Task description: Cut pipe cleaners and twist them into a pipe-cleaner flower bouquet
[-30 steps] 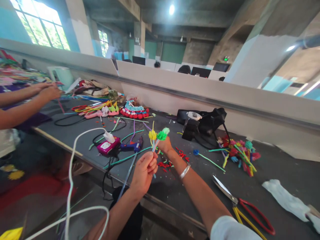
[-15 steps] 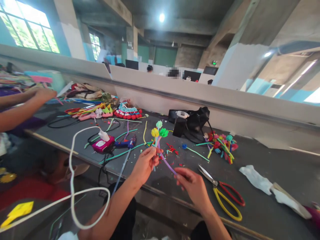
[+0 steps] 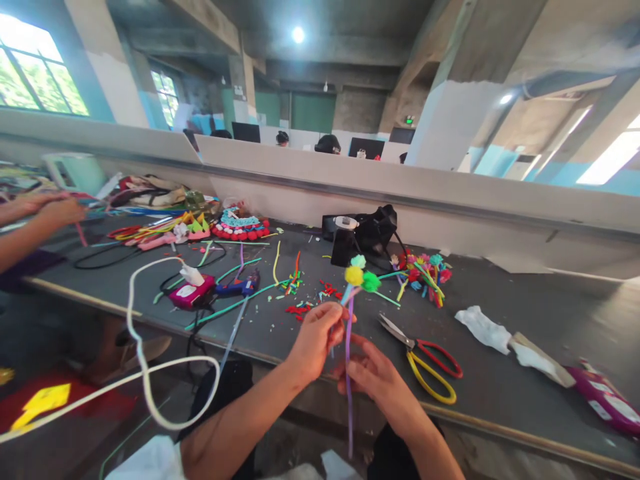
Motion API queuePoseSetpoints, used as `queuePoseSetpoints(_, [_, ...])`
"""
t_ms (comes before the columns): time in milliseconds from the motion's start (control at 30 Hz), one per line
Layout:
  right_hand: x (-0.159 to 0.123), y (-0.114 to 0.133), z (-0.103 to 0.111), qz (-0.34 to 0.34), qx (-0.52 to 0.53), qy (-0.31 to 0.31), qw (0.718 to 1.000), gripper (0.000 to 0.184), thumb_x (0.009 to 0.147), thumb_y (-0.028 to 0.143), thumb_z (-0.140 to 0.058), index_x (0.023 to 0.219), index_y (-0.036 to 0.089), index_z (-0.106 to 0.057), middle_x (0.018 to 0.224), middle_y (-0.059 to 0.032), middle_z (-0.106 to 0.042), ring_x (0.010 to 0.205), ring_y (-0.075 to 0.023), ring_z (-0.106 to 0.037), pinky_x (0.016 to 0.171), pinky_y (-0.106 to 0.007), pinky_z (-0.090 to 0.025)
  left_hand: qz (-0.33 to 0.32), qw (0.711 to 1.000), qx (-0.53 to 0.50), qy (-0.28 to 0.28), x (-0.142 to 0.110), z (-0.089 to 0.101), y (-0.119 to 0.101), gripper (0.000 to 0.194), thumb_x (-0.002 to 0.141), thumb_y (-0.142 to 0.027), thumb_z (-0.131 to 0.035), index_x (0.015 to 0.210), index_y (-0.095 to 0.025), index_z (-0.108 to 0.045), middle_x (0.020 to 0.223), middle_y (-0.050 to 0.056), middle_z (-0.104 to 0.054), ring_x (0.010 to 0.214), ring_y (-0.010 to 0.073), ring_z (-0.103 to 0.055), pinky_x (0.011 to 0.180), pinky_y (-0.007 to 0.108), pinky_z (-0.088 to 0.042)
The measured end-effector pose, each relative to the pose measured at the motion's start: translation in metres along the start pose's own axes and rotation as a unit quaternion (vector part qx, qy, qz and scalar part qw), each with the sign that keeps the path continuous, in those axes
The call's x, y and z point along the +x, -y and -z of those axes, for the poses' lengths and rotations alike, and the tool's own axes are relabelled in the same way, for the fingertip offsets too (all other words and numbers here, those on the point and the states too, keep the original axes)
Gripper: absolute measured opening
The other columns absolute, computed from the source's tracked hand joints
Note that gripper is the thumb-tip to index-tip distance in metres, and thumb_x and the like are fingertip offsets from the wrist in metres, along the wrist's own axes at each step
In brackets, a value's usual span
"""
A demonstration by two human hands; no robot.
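Note:
My left hand (image 3: 320, 340) is closed around the stems of a small bunch of pipe-cleaner flowers. Its heads are a yellow pompom (image 3: 354, 275), a green pompom (image 3: 371, 281) and a pale mint pompom (image 3: 357, 261). A long purple pipe cleaner (image 3: 349, 420) runs from the bunch down past the table edge. My right hand (image 3: 373, 370) is just below my left, its fingers curled at the purple pipe cleaner with the thumb tip against it; the strand's lower end hangs free. Scissors (image 3: 411, 344) with one red and one yellow handle lie open to the right.
A blue glue gun (image 3: 239, 285) and a magenta power unit (image 3: 193, 291) lie left on the dark table (image 3: 300, 350). Red clippings (image 3: 299, 311) are scattered mid-table. Finished flowers (image 3: 425, 277) and a black bag (image 3: 377, 227) sit farther back. A white cable loops at left; a co-worker's hands (image 3: 63, 210) work beyond.
The view has turned right. My right hand has moved in beneath my left, and the purple pipe cleaner, slanting before, now hangs nearly straight down. The co-worker's hands have also shifted.

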State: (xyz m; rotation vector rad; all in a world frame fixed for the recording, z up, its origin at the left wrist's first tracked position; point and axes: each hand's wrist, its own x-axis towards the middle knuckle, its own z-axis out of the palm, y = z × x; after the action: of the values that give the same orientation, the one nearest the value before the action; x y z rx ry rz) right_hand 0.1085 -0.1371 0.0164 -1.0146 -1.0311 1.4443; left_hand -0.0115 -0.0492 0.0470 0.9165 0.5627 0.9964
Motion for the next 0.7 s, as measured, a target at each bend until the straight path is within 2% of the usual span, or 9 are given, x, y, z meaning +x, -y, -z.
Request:
queuePoseSetpoints(67, [0.006,-0.002,-0.008,0.024,0.029,-0.042,0.998,0.044,0.082,0.051,-0.069,0.113,0.021,-0.06,0.078,-0.0009,-0.066,0.059,-0.0125,-0.059,0.055,-0.025,-0.05,0.057,0.998,0.017,0.004,-0.006,-0.005,0.011,0.028,0.081,-0.042,-0.065,0.075,-0.014,-0.064,0.049,-0.007,-0.042,0.038,0.0043,-0.028,0.04,0.02,-0.017])
queuePoseSetpoints(133, [0.008,-0.006,-0.008,0.034,0.018,-0.115,0.993,0.044,0.081,0.053,-0.07,0.109,0.02,-0.061,0.062,0.0058,-0.052,0.045,-0.0063,-0.041,0.038,-0.016,-0.032,0.032,0.998,0.047,-0.017,-0.01,-0.006,0.017,0.029,0.08,-0.043,-0.065,0.075,-0.014,-0.064,0.051,-0.005,-0.044,0.042,0.0055,-0.033,0.042,0.02,-0.022])
queuePoseSetpoints(200, [0.005,-0.01,-0.002,0.051,0.003,-0.189,0.981,0.046,0.079,0.052,-0.072,0.109,0.018,-0.064,0.056,0.0098,-0.036,0.043,-0.004,-0.029,0.037,-0.014,-0.02,-0.023,0.996,0.085,-0.032,-0.012,-0.003,0.018,0.031,0.081,-0.043,-0.065,0.073,-0.013,-0.066,0.055,-0.003,-0.048,0.047,0.0058,-0.035,0.046,0.02,-0.024])
queuePoseSetpoints(233, [0.001,-0.011,0.002,0.061,0.006,-0.222,0.973,0.045,0.079,0.052,-0.072,0.108,0.018,-0.065,0.056,0.0104,-0.031,0.044,-0.0038,-0.026,0.037,-0.014,-0.018,-0.041,0.993,0.103,-0.032,-0.014,-0.002,0.017,0.032,0.082,-0.043,-0.064,0.072,-0.012,-0.066,0.056,-0.002,-0.049,0.048,0.0057,-0.034,0.047,0.021,-0.024])
queuePoseSetpoints(333, [-0.012,-0.008,0.011,0.088,0.054,-0.276,0.956,0.041,0.08,0.049,-0.073,0.107,0.019,-0.067,0.059,0.0097,-0.029,0.046,-0.0043,-0.022,0.038,-0.014,-0.017,-0.044,0.991,0.121,-0.022,-0.021,-0.001,0.017,0.036,0.084,-0.046,-0.061,0.072,-0.013,-0.065,0.061,0.0,-0.053,0.048,0.0059,-0.034,0.047,0.022,-0.023])
queuePoseSetpoints(433, [-0.023,-0.006,0.005,0.116,0.083,-0.292,0.946,0.039,0.078,0.045,-0.075,0.107,0.021,-0.068,0.06,0.0085,-0.034,0.047,-0.0048,-0.026,0.039,-0.014,-0.02,-0.02,0.994,0.106,-0.004,-0.036,-0.007,0.025,0.039,0.084,-0.051,-0.061,0.071,-0.014,-0.063,0.06,-0.001,-0.051,0.047,0.0061,-0.032,0.047,0.023,-0.02])
queuePoseSetpoints(533, [-0.03,-0.006,-0.008,0.119,0.077,-0.272,0.952,0.039,0.076,0.043,-0.078,0.105,0.02,-0.07,0.059,0.0067,-0.045,0.049,-0.0058,-0.034,0.042,-0.016,-0.028,0.004,0.994,0.105,0.035,-0.056,-0.015,0.035,0.042,0.083,-0.054,-0.06,0.07,-0.015,-0.06,0.059,-0.002,-0.048,0.048,0.0067,-0.032,0.047,0.023,-0.02])
queuePoseSetpoints(600, [-0.034,-0.007,-0.016,0.134,0.069,-0.249,0.957,0.031,0.076,0.041,-0.078,0.096,0.019,-0.071,0.058,0.0052,-0.049,0.052,-0.0075,-0.041,0.046,-0.017,-0.034,0.01,0.992,0.116,0.057,-0.07,-0.019,0.04,0.045,0.084,-0.057,-0.058,0.068,-0.015,-0.058,0.059,-0.002,-0.047,0.049,0.0074,-0.032,0.047,0.023,-0.022])
queuePoseSetpoints(700, [-0.045,-0.007,-0.025,0.159,0.05,-0.221,0.961,0.019,0.079,0.036,-0.076,0.077,0.019,-0.069,0.054,0.0054,-0.049,0.053,-0.0087,-0.044,0.052,-0.02,-0.038,0.01,0.988,0.137,0.077,-0.089,-0.02,0.042,0.046,0.086,-0.057,-0.055,0.066,-0.016,-0.056,0.059,-0.002,-0.044,0.051,0.0084,-0.033,0.048,0.023,-0.022])
